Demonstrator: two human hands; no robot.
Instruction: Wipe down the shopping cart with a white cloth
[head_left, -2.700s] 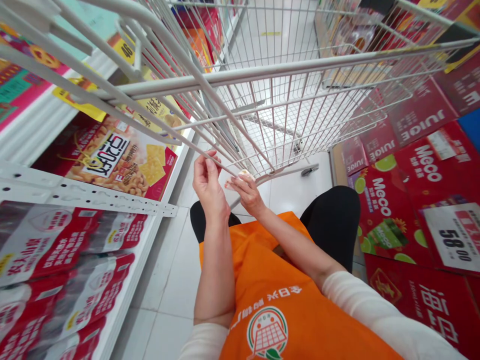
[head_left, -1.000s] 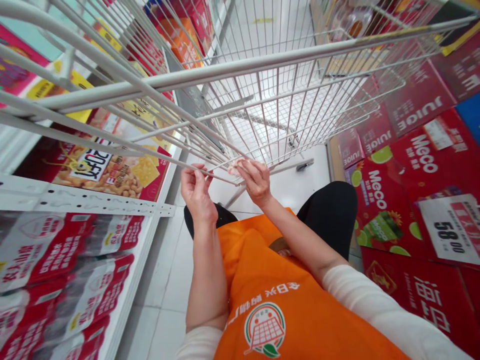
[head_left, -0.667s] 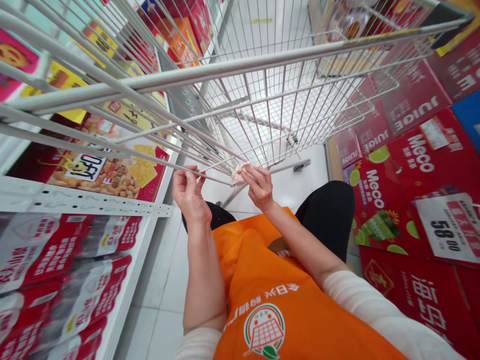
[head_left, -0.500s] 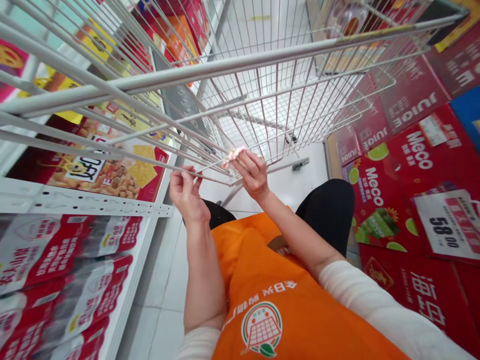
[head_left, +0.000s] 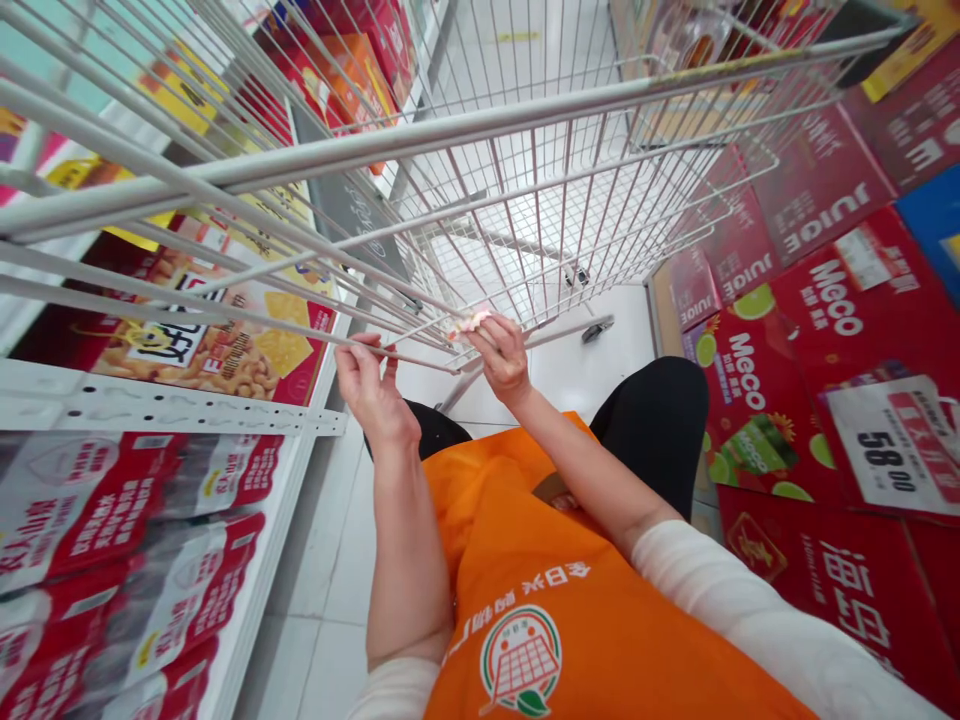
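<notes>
A white wire shopping cart fills the upper half of the head view, its basket seen from one end. My left hand has its fingers closed around a thin wire at the cart's lower corner. Just to the right, my right hand pinches a crumpled pink-and-white cloth against the cart's wires. Part of the cloth is hidden under the fingers. Below the hands hangs my orange apron, between my bent knees.
Shelves on the left hold snack boxes and red-labelled bottle packs. Red drink cartons are stacked at the right, with a price sign on them. A cart wheel stands on the white tiled floor.
My right hand and the cloth have shifted slightly down and left along the wires. The cart has moved slightly left in view. My left hand stays on its wire.
</notes>
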